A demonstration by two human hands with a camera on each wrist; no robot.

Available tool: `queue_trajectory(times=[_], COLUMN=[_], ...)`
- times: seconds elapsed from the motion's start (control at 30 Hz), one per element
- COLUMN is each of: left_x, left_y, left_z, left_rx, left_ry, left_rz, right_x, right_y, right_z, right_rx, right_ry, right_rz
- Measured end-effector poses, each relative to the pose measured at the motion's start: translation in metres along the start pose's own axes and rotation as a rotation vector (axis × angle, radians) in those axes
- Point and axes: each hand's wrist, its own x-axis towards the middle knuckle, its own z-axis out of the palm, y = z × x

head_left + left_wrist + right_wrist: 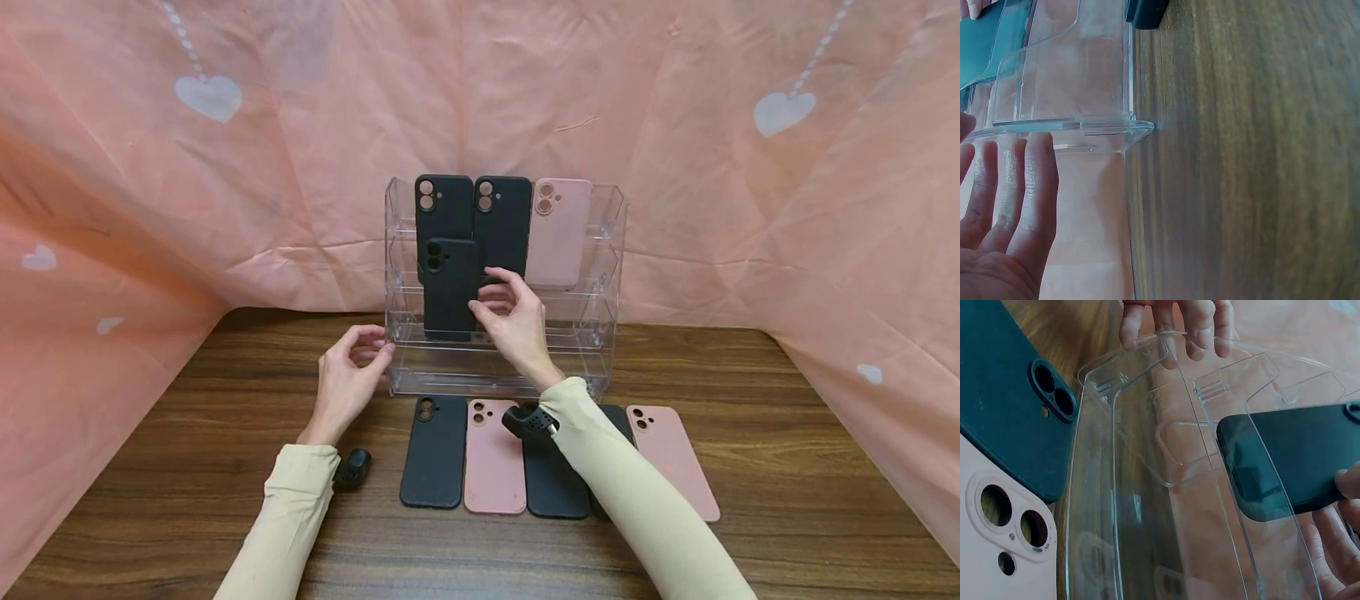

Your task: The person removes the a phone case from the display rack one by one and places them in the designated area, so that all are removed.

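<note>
RIGHT HAND [525,329]: pinches black case, [452,292] left half of rack [465,392] | LEFT HAND [348,375]: fingers extended, touching rack's left side

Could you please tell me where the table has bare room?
The table is bare left of the left sleeve, out to the pink cloth, and right of the rightmost pink case. Crowded: before the clear rack, where cases lie in a row and the right sleeve crosses them.

A wood-grain table [765,417] carried a clear tiered rack [465,363]. Before the rack, left to right, lay a black phone case [433,457], a pink case [493,477], two more black cases [557,485] and another pink case [675,442].
</note>
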Motion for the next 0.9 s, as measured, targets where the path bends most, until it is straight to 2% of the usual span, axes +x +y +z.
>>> queue_trajectory(times=[0.23, 0.5, 0.9], left_x=[0.0, 0.0, 0.0], left_y=[0.002, 0.001, 0.001], left_z=[-0.001, 0.0, 0.0], left_rx=[-0.005, -0.001, 0.004], left_ry=[-0.002, -0.008, -0.016], left_rz=[0.016, 0.003, -0.008], right_x=[-0.006, 0.001, 0.006], right_y=[-0.026, 0.0, -0.008], right_z=[-0.001, -0.001, -0.012], right_rx=[0.028, 0.065, 0.103], right_ry=[0.009, 0.026, 0.052], right_rz=[0.009, -0.012, -0.057])
